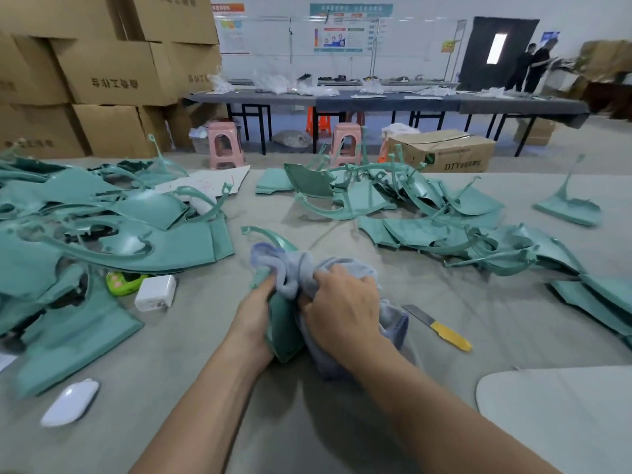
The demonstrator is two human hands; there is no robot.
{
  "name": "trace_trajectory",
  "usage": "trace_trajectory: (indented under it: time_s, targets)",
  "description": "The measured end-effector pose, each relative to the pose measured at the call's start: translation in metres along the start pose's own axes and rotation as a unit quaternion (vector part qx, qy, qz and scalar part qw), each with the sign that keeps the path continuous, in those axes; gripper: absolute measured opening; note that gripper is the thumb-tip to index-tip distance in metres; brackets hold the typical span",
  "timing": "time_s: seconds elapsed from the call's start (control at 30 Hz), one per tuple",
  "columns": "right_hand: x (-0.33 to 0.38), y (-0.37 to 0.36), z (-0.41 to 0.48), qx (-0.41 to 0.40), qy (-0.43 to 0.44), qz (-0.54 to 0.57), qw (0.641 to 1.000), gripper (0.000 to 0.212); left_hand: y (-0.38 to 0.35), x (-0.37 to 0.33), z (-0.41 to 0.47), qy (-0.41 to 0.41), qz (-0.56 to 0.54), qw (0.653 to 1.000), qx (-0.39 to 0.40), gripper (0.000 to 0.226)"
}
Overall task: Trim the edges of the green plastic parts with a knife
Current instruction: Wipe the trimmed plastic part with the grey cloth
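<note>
In the middle of the grey table [342, 422] my left hand [254, 313] grips a green plastic part [282, 331] that stands on edge, its curved runner [270, 236] reaching up and away. My right hand [342, 302] clutches a grey-blue cloth [294, 268] bunched against that part. The knife [439, 328], with a bare blade and a yellow handle, lies flat on the table to the right of my right hand; neither hand touches it.
Heaps of green parts lie at the left [102, 234] and the right [444, 227]. A white charger [155, 292], a green gadget [123, 282] and a white mouse [70, 401] sit at the left. A pale board [561, 415] lies at the right front. Cardboard boxes [102, 73] are stacked behind.
</note>
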State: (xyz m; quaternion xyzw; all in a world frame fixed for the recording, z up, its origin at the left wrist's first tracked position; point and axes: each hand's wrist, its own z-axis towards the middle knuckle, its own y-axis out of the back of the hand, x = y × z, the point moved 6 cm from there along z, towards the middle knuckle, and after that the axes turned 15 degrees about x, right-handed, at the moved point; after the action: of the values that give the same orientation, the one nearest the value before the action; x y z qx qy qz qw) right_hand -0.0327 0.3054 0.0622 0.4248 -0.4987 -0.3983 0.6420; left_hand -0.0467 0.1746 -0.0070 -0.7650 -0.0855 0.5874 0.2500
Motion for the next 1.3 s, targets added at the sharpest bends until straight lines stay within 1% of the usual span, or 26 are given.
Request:
trace_trajectory:
  time_s: [0.07, 0.1, 0.13, 0.17, 0.2, 0.23, 0.27, 0.3, 0.37, 0.43, 0.47, 0.5, 0.53, 0.57, 0.6, 0.63, 0.67, 0.77, 0.87, 0.97, 1.0, 1.07, 1.17, 1.23, 1.3]
  targets:
    - [-0.006, 0.002, 0.011, -0.02, -0.058, 0.039, 0.997, 0.02, -0.002, -0.004, 0.001, -0.048, 0.031, 0.998, -0.004, 0.014]
    - [-0.012, 0.002, 0.017, -0.01, -0.102, 0.086, 0.991, 0.025, -0.004, -0.008, 0.001, -0.079, 0.04, 0.996, -0.006, 0.013]
    - [-0.022, 0.002, 0.022, 0.012, -0.155, 0.151, 0.976, 0.029, -0.006, -0.01, 0.0, -0.101, 0.043, 0.994, -0.012, 0.021]
    - [-0.033, 0.001, 0.026, 0.038, -0.208, 0.221, 0.952, 0.032, -0.005, -0.011, -0.001, -0.102, 0.056, 0.993, -0.016, 0.036]
    - [-0.043, 0.001, 0.031, 0.058, -0.245, 0.287, 0.924, 0.032, -0.004, -0.013, -0.004, -0.092, 0.081, 0.992, -0.031, 0.043]
    - [-0.051, 0.005, 0.035, 0.062, -0.263, 0.342, 0.9, 0.034, 0.0, -0.012, -0.004, -0.074, 0.117, 0.989, -0.053, 0.041]
    - [-0.057, 0.012, 0.039, 0.052, -0.263, 0.38, 0.885, 0.034, 0.005, -0.012, -0.003, -0.059, 0.145, 0.986, -0.065, 0.036]
    - [-0.059, 0.023, 0.045, 0.03, -0.245, 0.394, 0.885, 0.029, 0.009, -0.011, 0.0, -0.048, 0.165, 0.982, -0.073, 0.032]
    - [-0.051, 0.047, 0.057, -0.022, -0.178, 0.361, 0.915, 0.022, 0.008, -0.012, 0.004, -0.037, 0.184, 0.979, -0.077, 0.026]
    - [-0.033, 0.064, 0.074, -0.07, -0.106, 0.273, 0.954, 0.02, 0.001, -0.013, 0.008, -0.044, 0.2, 0.977, -0.061, 0.021]
    - [-0.022, 0.067, 0.084, -0.078, -0.075, 0.217, 0.97, 0.02, -0.002, -0.013, 0.008, -0.045, 0.203, 0.977, -0.048, 0.021]
    - [-0.012, 0.066, 0.095, -0.061, -0.053, 0.159, 0.984, 0.019, -0.006, -0.014, 0.006, -0.046, 0.206, 0.977, -0.035, 0.024]
    - [-0.006, 0.059, 0.106, -0.015, -0.038, 0.116, 0.992, 0.02, -0.007, -0.013, 0.005, -0.044, 0.21, 0.976, -0.028, 0.029]
    - [-0.003, 0.05, 0.114, 0.048, -0.026, 0.106, 0.993, 0.021, -0.007, -0.013, 0.004, -0.044, 0.215, 0.975, -0.025, 0.033]
    - [-0.001, 0.039, 0.119, 0.115, -0.012, 0.131, 0.985, 0.021, -0.006, -0.013, 0.003, -0.042, 0.219, 0.974, -0.028, 0.035]
    - [-0.002, 0.03, 0.119, 0.165, 0.003, 0.169, 0.972, 0.022, -0.004, -0.013, 0.002, -0.038, 0.223, 0.973, -0.033, 0.036]
    - [-0.003, 0.024, 0.116, 0.192, 0.019, 0.196, 0.962, 0.022, -0.003, -0.012, 0.002, -0.034, 0.224, 0.973, -0.036, 0.036]
    - [-0.01, 0.016, 0.107, 0.2, 0.065, 0.192, 0.959, 0.009, -0.001, -0.012, 0.005, -0.031, 0.217, 0.975, -0.039, 0.036]
    - [-0.017, 0.016, 0.097, 0.201, 0.075, 0.163, 0.963, 0.033, -0.001, -0.01, 0.008, -0.036, 0.21, 0.976, -0.038, 0.034]
    - [-0.031, 0.017, 0.081, 0.184, 0.049, 0.158, 0.969, 0.034, 0.002, -0.007, 0.007, -0.037, 0.2, 0.978, -0.042, 0.024]
    - [-0.035, 0.018, 0.074, 0.179, 0.04, 0.165, 0.969, 0.036, 0.002, -0.007, 0.007, -0.034, 0.198, 0.979, -0.045, 0.024]
    - [-0.038, 0.02, 0.057, 0.2, 0.028, 0.153, 0.967, 0.038, 0.002, -0.006, 0.007, -0.035, 0.195, 0.978, -0.057, 0.026]
    - [-0.035, 0.026, 0.02, 0.233, 0.027, 0.052, 0.971, 0.029, 0.002, -0.007, 0.006, -0.048, 0.181, 0.98, -0.061, 0.019]
    - [-0.027, 0.024, -0.009, 0.247, 0.05, -0.012, 0.968, 0.024, 0.002, -0.007, 0.007, -0.048, 0.165, 0.983, -0.062, 0.014]
    - [-0.014, 0.017, -0.035, 0.251, 0.067, -0.058, 0.964, 0.016, 0.005, -0.01, 0.01, -0.043, 0.161, 0.983, -0.081, 0.02]
